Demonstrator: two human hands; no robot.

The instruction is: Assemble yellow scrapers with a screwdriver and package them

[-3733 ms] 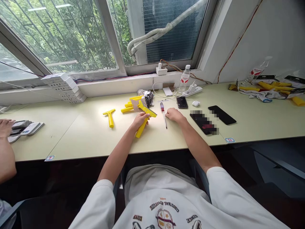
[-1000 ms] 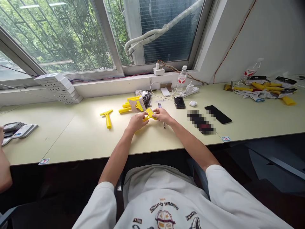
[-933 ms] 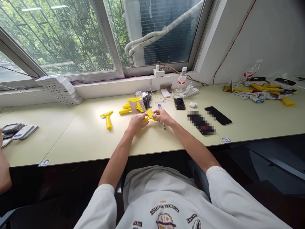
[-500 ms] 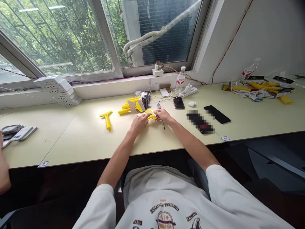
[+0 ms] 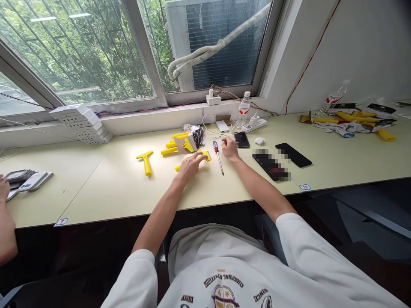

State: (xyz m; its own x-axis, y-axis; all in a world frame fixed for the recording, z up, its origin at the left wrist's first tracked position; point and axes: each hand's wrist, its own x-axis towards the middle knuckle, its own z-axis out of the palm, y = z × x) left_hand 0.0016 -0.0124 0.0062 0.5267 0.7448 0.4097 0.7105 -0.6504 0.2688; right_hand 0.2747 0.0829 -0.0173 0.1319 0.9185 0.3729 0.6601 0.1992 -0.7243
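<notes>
My left hand [image 5: 190, 165] is closed over a yellow scraper [image 5: 206, 157] low over the table, its head poking out past the fingertips and its handle end showing left of the hand. My right hand [image 5: 230, 148] is apart from it, fingers curled together beside some tiny parts [image 5: 219, 137] too small to name. Whatever those fingers pinch, if anything, is hidden. Between the hands lies a screwdriver [image 5: 218, 158] with a red and clear handle. Several yellow scrapers [image 5: 175, 144] are piled beyond my left hand, and another yellow scraper [image 5: 146, 162] lies alone to the left.
Behind my right hand are a phone [image 5: 241, 139], a white power bank [image 5: 222, 125], a bottle [image 5: 243, 109] and a power strip [image 5: 257, 124]. Two dark slabs [image 5: 293, 155] lie rightward. At the far left another person's hand [image 5: 4, 188] is by stacked devices [image 5: 32, 179].
My right hand has left the scraper and moved up and right to the tiny parts, uncovering the screwdriver. My left hand still holds the scraper. The other person's hand has moved slightly.
</notes>
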